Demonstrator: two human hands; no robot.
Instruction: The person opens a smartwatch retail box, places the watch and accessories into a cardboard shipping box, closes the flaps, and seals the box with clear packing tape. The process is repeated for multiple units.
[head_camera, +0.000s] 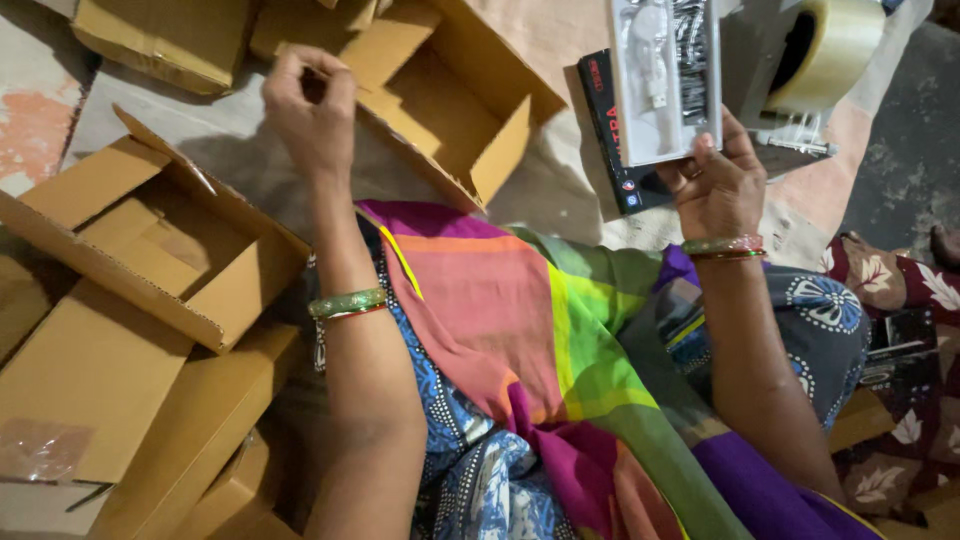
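Your lap cloth (560, 360) lies nearest. Your left hand (310, 110) pinches the flap of the open box (440, 110) on the floor. Your right hand (715, 180) is clamped on a white pack (665, 75), held up beside the tape roll (825, 50).

Left hand (310, 110) on open cardboard box (450, 100), right hand (715, 185) gripping white packet (665, 75)
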